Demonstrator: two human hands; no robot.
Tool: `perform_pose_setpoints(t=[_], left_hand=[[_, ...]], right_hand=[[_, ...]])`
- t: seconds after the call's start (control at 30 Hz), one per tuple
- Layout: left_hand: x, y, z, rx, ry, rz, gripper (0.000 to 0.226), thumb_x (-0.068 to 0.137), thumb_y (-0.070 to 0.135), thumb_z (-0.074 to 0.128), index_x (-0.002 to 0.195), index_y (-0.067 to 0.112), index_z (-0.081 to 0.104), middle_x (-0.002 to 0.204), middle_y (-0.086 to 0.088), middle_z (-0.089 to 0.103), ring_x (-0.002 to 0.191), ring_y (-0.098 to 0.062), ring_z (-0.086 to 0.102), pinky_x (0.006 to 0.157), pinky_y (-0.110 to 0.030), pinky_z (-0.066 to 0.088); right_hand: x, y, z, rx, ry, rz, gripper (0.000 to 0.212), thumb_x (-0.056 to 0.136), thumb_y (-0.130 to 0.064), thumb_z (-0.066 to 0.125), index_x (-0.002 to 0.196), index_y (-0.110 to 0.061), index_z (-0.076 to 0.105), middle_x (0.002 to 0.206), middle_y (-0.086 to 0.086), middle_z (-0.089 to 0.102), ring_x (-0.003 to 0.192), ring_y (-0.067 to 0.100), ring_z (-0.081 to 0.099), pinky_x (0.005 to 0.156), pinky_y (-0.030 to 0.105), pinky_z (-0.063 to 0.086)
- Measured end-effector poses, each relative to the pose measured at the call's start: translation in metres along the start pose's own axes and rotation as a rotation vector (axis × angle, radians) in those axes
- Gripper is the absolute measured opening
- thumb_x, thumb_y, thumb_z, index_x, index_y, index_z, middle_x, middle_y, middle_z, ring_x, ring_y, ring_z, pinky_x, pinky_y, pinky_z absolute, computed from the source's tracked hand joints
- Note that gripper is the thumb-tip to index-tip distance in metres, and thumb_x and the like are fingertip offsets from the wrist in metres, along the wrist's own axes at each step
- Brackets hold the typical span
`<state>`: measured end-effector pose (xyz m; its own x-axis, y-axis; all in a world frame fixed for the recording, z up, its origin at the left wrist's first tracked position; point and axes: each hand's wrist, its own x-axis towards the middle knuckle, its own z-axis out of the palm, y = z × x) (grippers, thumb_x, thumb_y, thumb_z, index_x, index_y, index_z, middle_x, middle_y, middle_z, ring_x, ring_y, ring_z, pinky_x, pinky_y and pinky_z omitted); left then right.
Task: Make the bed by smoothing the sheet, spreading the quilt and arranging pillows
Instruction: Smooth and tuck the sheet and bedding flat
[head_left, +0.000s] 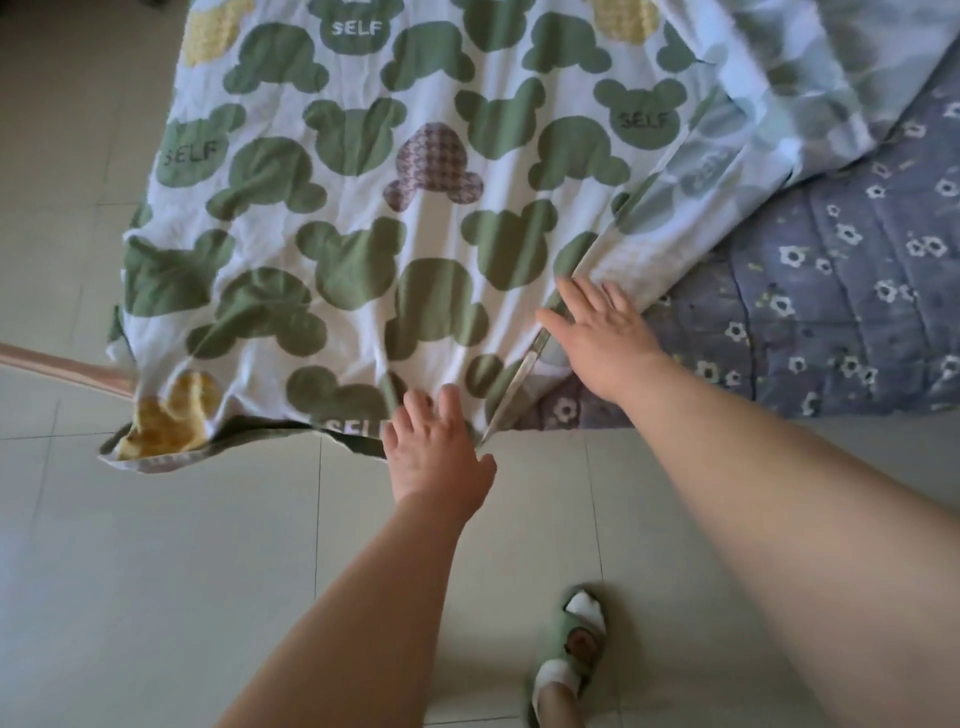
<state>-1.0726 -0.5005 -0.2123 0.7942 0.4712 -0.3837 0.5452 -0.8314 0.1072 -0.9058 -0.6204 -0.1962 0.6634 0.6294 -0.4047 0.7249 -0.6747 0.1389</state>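
Floor tiles (156, 545) stretch wide along the left and near side. The bear quilt (363, 234) covers the bed, and its near corner droops over the edge. The left hand (436, 457) lies flat on the quilt's bottom hem. The right hand (602, 332) is apart from it, pressing flat on the folded side edge, with the flowered sheet (831, 312) showing just beside it.

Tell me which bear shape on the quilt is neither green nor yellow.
The purple checked bear shape near the middle of the quilt. It is the only one of that colour; all others in view are green or yellow.
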Motion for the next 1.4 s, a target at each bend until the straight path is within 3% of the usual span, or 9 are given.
perform_pose_setpoints(t=[0.13, 0.27, 0.37, 0.7, 0.8, 0.9, 1.1, 1.23, 1.4], left_hand=[[0.014, 0.033, 0.014, 0.166, 0.035, 0.011, 0.060, 0.079, 0.041, 0.065, 0.123, 0.019, 0.030, 0.121, -0.006, 0.032, 0.111, -0.026, 0.039, 0.089, -0.037, 0.037], [0.031, 0.052, 0.018, 0.128, -0.101, -0.022, 0.028, 0.092, 0.014, 0.045, 0.120, 0.014, 0.050, 0.123, -0.009, 0.046, 0.116, -0.028, 0.043, 0.086, -0.039, 0.044], [0.026, 0.062, 0.026, 0.068, -0.203, -0.018, 0.026, 0.094, 0.013, 0.043, 0.116, 0.012, 0.056, 0.114, -0.008, 0.052, 0.112, -0.028, 0.045, 0.088, -0.038, 0.044], [0.021, 0.079, 0.031, 0.146, -0.416, -0.024, 0.032, 0.092, 0.029, 0.052, 0.120, 0.013, 0.054, 0.122, -0.006, 0.052, 0.116, -0.026, 0.048, 0.091, -0.035, 0.045], [0.020, 0.114, 0.017, 0.083, -0.274, 0.065, 0.025, 0.090, 0.036, 0.050, 0.102, 0.016, 0.059, 0.096, -0.002, 0.060, 0.086, -0.024, 0.057, 0.070, -0.033, 0.046], [0.031, 0.161, 0.002, -0.034, -0.140, 0.169, 0.020, 0.092, 0.034, 0.047, 0.095, 0.017, 0.056, 0.088, -0.003, 0.058, 0.084, -0.027, 0.057, 0.067, -0.030, 0.039], [0.067, 0.211, 0.011, -0.146, -0.257, 0.258, 0.024, 0.090, 0.035, 0.053, 0.106, 0.018, 0.055, 0.107, -0.002, 0.060, 0.096, -0.024, 0.058, 0.071, -0.031, 0.041], [0.087, 0.219, 0.010, -0.060, -0.195, 0.259, 0.020, 0.089, 0.028, 0.053, 0.105, 0.022, 0.063, 0.104, 0.000, 0.064, 0.095, -0.023, 0.061, 0.073, -0.030, 0.044], [0.106, 0.224, 0.008, -0.070, -0.382, 0.198, 0.020, 0.088, 0.039, 0.058, 0.100, 0.023, 0.063, 0.094, 0.002, 0.066, 0.086, -0.020, 0.063, 0.074, -0.032, 0.053]], right_hand=[[0.021, 0.027, -0.003, -0.223, 0.018, -0.102, 0.042, 0.090, -0.007, 0.040, 0.129, -0.019, 0.053, 0.159, 0.017, 0.006, 0.147, 0.032, -0.002, 0.118, 0.051, -0.004], [-0.006, 0.065, 0.006, -0.154, 0.003, -0.141, 0.027, 0.086, -0.017, 0.050, 0.107, -0.016, 0.067, 0.111, 0.008, 0.066, 0.111, 0.029, 0.057, 0.105, 0.037, 0.031], [-0.059, 0.082, 0.036, -0.052, -0.169, -0.112, 0.027, 0.086, -0.022, 0.053, 0.108, -0.013, 0.066, 0.112, 0.010, 0.063, 0.104, 0.032, 0.061, 0.080, 0.033, 0.045], [-0.093, 0.094, 0.084, 0.452, -0.335, 0.003, 0.024, 0.085, -0.027, 0.053, 0.108, -0.019, 0.056, 0.114, 0.003, 0.056, 0.102, 0.027, 0.056, 0.080, 0.035, 0.048], [-0.085, 0.104, 0.076, 0.725, -0.003, 0.118, 0.021, 0.086, -0.021, 0.049, 0.105, -0.018, 0.058, 0.106, 0.004, 0.062, 0.091, 0.029, 0.059, 0.075, 0.036, 0.049], [-0.061, 0.125, 0.056, 0.658, 0.291, 0.226, 0.023, 0.091, -0.014, 0.048, 0.112, -0.013, 0.058, 0.110, 0.012, 0.058, 0.090, 0.036, 0.060, 0.069, 0.036, 0.044], [-0.006, 0.162, 0.036, 0.388, 0.202, 0.171, 0.030, 0.090, -0.002, 0.045, 0.117, -0.009, 0.055, 0.116, 0.014, 0.048, 0.101, 0.035, 0.054, 0.073, 0.036, 0.041], [0.022, 0.178, 0.027, 0.174, 0.124, 0.043, 0.041, 0.089, 0.001, 0.038, 0.125, -0.013, 0.048, 0.131, 0.016, 0.037, 0.114, 0.036, 0.047, 0.087, 0.041, 0.038], [0.063, 0.201, 0.023, -0.019, 0.025, -0.006, 0.049, 0.090, -0.006, 0.042, 0.136, -0.023, 0.040, 0.148, 0.018, 0.021, 0.123, 0.036, 0.043, 0.098, 0.044, 0.035]])
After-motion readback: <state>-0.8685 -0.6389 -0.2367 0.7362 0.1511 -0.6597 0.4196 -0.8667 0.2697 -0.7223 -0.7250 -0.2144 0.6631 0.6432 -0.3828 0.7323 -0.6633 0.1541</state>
